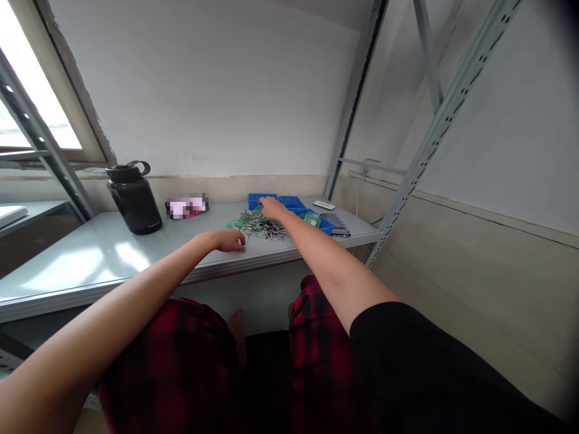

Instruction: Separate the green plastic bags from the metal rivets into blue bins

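Observation:
A loose heap of small, shiny metal pieces [268, 229] lies on the grey tabletop, partly over green plastic wrapping [236, 223]. My left hand [230, 240] is at the table's front edge, just left of the heap. Its fingers are loosely bent and apart, and I see nothing in them. Over the far side of the heap, my right hand [272, 208] is beside a blue bin [256, 198], fingers bent down and drawn together. Anything between those fingertips is too small or hidden. Another blue bin [292, 202] stands right of the hand.
A blue tray [325, 226] holds a green-and-clear bag [312, 218]. Beside it are a blurred flat item [337, 223] and a white object [324, 205]. At left stand a black bottle [134, 202] and a phone-like item [186, 207]. A metal shelf post [446, 123] rises at right.

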Action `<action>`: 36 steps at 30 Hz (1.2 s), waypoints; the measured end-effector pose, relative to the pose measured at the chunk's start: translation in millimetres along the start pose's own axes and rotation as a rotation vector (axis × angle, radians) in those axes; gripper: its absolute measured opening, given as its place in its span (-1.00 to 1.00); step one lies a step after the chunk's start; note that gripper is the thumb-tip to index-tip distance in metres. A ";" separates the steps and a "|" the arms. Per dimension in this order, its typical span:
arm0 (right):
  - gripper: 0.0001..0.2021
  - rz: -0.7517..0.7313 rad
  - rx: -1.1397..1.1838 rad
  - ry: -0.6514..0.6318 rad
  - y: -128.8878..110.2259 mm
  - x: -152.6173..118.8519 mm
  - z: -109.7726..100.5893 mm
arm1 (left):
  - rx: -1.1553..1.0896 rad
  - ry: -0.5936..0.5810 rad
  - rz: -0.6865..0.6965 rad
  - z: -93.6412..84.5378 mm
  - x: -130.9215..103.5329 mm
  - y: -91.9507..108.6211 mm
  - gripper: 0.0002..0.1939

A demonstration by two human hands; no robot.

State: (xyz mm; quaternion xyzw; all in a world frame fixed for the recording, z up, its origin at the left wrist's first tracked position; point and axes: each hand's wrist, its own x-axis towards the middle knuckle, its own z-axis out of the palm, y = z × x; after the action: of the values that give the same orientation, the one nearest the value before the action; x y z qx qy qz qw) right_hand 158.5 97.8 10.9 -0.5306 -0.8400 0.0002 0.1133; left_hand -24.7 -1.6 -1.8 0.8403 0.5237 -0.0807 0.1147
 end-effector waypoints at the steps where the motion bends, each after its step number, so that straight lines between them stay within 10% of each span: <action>1: -0.61 -0.004 -0.009 0.005 1.1 1.4 0.9 | 0.004 -0.005 -0.003 -0.3 -0.3 0.2 -0.53; 11: -0.70 0.102 0.120 0.024 15.0 -2.4 -7.5 | -0.012 0.048 0.021 -1.5 -2.3 0.7 -0.56; 25: -0.78 0.185 0.860 0.009 5.7 -44.0 -48.1 | -0.397 0.639 -0.083 -15.6 9.5 17.4 -0.50; 36: -0.66 0.022 0.607 0.098 -11.2 -88.7 -48.2 | -0.844 0.655 0.013 -19.9 6.8 25.3 -0.74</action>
State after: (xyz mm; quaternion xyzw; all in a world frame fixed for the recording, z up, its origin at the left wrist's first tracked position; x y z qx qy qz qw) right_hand 194.1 8.0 42.4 -0.4810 -0.7892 0.2269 0.3070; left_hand 1.4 -1.0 18.4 0.7056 0.5136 0.4041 0.2738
